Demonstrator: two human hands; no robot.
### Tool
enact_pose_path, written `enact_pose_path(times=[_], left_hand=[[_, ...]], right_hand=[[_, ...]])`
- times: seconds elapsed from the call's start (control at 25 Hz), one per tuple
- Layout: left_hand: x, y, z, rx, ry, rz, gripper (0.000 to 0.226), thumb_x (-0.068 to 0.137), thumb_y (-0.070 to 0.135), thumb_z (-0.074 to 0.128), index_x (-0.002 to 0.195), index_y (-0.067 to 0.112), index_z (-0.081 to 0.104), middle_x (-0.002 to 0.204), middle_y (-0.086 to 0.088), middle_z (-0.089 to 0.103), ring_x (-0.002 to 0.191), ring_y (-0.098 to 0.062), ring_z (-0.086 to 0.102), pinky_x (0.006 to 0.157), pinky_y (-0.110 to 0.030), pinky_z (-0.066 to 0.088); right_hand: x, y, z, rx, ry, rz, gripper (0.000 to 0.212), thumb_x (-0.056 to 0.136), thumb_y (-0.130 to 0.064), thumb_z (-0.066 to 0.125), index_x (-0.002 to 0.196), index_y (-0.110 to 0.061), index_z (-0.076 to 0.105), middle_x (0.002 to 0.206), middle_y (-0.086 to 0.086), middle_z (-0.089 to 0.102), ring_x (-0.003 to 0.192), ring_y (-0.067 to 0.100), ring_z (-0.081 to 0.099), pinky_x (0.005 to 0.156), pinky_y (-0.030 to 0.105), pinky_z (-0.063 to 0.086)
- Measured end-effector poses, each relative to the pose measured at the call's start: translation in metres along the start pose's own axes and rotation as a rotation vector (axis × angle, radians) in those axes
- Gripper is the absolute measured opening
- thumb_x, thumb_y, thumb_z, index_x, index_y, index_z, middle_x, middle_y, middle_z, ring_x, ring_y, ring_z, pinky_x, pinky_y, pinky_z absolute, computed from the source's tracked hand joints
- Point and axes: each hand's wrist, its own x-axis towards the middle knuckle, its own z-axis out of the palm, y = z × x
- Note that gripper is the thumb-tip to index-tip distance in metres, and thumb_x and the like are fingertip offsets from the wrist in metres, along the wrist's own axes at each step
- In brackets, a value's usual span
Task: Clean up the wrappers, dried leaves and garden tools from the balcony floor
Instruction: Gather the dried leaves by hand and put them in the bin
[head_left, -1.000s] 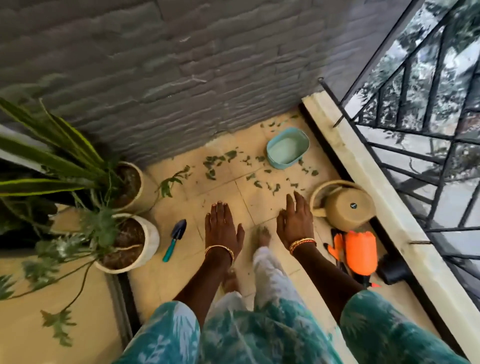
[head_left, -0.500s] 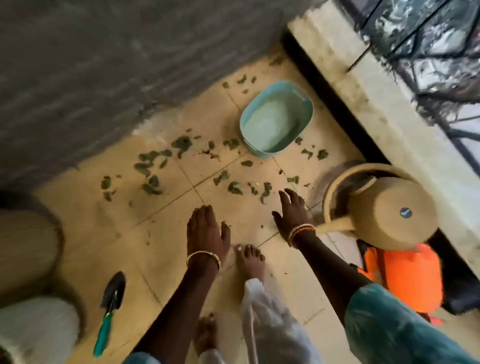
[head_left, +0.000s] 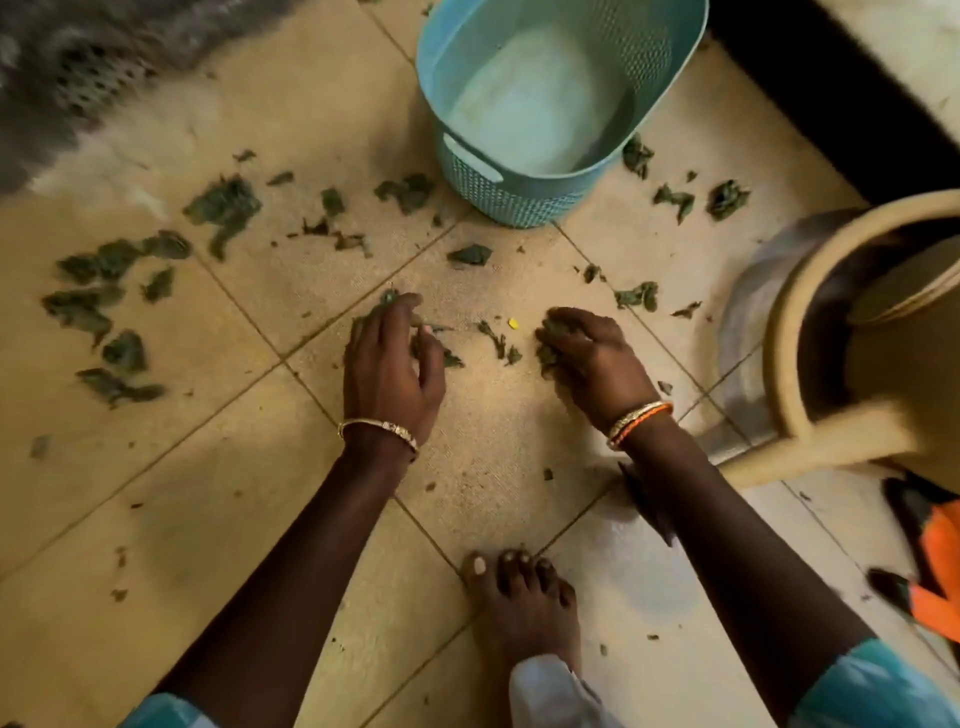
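Dark green dried leaves (head_left: 223, 208) lie scattered over the beige floor tiles, mostly to the left and near the middle. My left hand (head_left: 389, 369) is down on the floor with its fingers curled over a small clump of leaves. My right hand (head_left: 592, 358) is curled round another clump a little to the right. More loose bits and a tiny yellow scrap (head_left: 513, 322) lie between the two hands. A teal plastic basket (head_left: 498, 202) stands just beyond them, with a pale liner inside. No trowel shows in this view.
A beige watering can (head_left: 779, 332) stands close on the right, its spout running behind my right forearm. An orange sprayer (head_left: 940, 551) lies at the right edge. My bare foot (head_left: 519, 597) is planted between my arms. The grey wall (head_left: 78, 67) is at the top left.
I have bent far down toward the floor. Both hands went from flat and open above the tiles to curled on leaves. The trowel and plant pots have left the view.
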Motion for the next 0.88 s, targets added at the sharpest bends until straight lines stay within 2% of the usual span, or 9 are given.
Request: enact_pose_path(times=[0.12, 0.28, 0.4, 0.44, 0.52, 0.6, 0.68, 0.76, 0.88], left_hand=[[0.007, 0.008, 0.017, -0.171, 0.015, -0.041, 0.016, 0.093, 0.009, 0.05, 0.1, 0.003, 0.063, 0.084, -0.008, 0.064, 0.07, -0.012, 0.054, 0.061, -0.009, 0.037], [0.022, 0.027, 0.026, -0.553, -0.222, -0.426, 0.022, 0.094, 0.008, 0.045, 0.078, 0.014, 0.058, 0.066, 0.001, 0.064, 0.044, -0.007, 0.053, 0.042, -0.017, 0.04], [0.025, 0.05, 0.032, -0.629, -0.446, -0.562, 0.024, 0.097, 0.017, 0.042, 0.081, 0.009, 0.058, 0.066, -0.005, 0.062, 0.047, -0.017, 0.053, 0.037, -0.015, 0.038], [0.024, 0.061, 0.031, -0.628, -0.544, -0.608, 0.029, 0.099, 0.026, 0.041, 0.085, 0.007, 0.058, 0.067, -0.007, 0.062, 0.05, -0.019, 0.054, 0.039, -0.016, 0.041], [0.018, 0.078, 0.034, -0.688, -0.734, -0.694, 0.044, 0.101, 0.039, 0.035, 0.082, 0.007, 0.059, 0.068, -0.008, 0.063, 0.057, -0.021, 0.059, 0.05, -0.023, 0.049], [0.013, 0.089, 0.04, -0.853, -0.784, -0.832, 0.044, 0.101, 0.038, 0.034, 0.077, 0.009, 0.058, 0.066, -0.008, 0.063, 0.065, -0.021, 0.059, 0.061, -0.029, 0.049], [0.01, 0.09, 0.049, -0.914, -0.767, -0.927, 0.036, 0.099, 0.027, 0.035, 0.075, 0.01, 0.056, 0.067, -0.008, 0.06, 0.067, -0.02, 0.056, 0.06, -0.028, 0.046], [0.012, 0.086, 0.053, -0.794, -0.749, -0.907, 0.036, 0.098, 0.021, 0.036, 0.064, 0.014, 0.046, 0.046, -0.001, 0.05, 0.049, -0.015, 0.047, 0.046, -0.02, 0.035], [0.023, 0.079, 0.048, -0.72, -0.724, -0.889, 0.039, 0.098, 0.025, 0.041, 0.061, 0.019, 0.031, 0.035, 0.007, 0.031, 0.03, -0.008, 0.029, 0.034, -0.011, 0.017]], right_hand=[[-0.005, -0.001, 0.01, 0.057, 0.086, 0.004, 0.024, 0.074, 0.006, 0.063, 0.095, -0.003, 0.073, 0.099, 0.018, 0.067, 0.088, 0.035, 0.065, 0.078, 0.04, 0.054], [-0.007, -0.015, 0.002, 0.187, 0.144, 0.186, 0.026, 0.076, 0.011, 0.063, 0.09, -0.007, 0.075, 0.09, 0.01, 0.072, 0.081, 0.022, 0.067, 0.079, 0.026, 0.052], [-0.001, -0.027, -0.023, 0.342, 0.205, 0.382, 0.019, 0.08, 0.003, 0.065, 0.091, -0.01, 0.075, 0.084, 0.0, 0.072, 0.07, -0.003, 0.062, 0.071, 0.014, 0.051], [-0.001, -0.035, -0.029, 0.395, 0.26, 0.393, 0.016, 0.079, 0.001, 0.066, 0.087, -0.01, 0.074, 0.078, -0.002, 0.072, 0.065, -0.005, 0.061, 0.066, 0.013, 0.051], [-0.004, -0.048, -0.037, 0.368, 0.312, 0.385, 0.01, 0.078, -0.004, 0.067, 0.081, -0.013, 0.07, 0.073, 0.0, 0.07, 0.067, 0.007, 0.064, 0.064, 0.026, 0.053], [-0.008, -0.054, -0.037, 0.186, 0.19, 0.36, 0.01, 0.08, -0.009, 0.064, 0.084, -0.015, 0.07, 0.081, 0.005, 0.068, 0.082, 0.022, 0.059, 0.07, 0.035, 0.049], [-0.016, -0.054, -0.035, 0.062, 0.057, 0.279, 0.014, 0.084, -0.013, 0.062, 0.093, -0.015, 0.072, 0.097, 0.008, 0.063, 0.094, 0.027, 0.05, 0.078, 0.034, 0.044], [-0.021, -0.05, -0.037, 0.181, 0.123, 0.291, 0.017, 0.086, -0.016, 0.061, 0.099, -0.013, 0.071, 0.105, 0.01, 0.06, 0.1, 0.025, 0.051, 0.084, 0.033, 0.043], [-0.011, -0.015, -0.051, 0.318, 0.321, 0.605, 0.032, 0.087, -0.023, 0.06, 0.117, -0.01, 0.061, 0.124, 0.013, 0.053, 0.114, 0.025, 0.052, 0.098, 0.035, 0.043]])
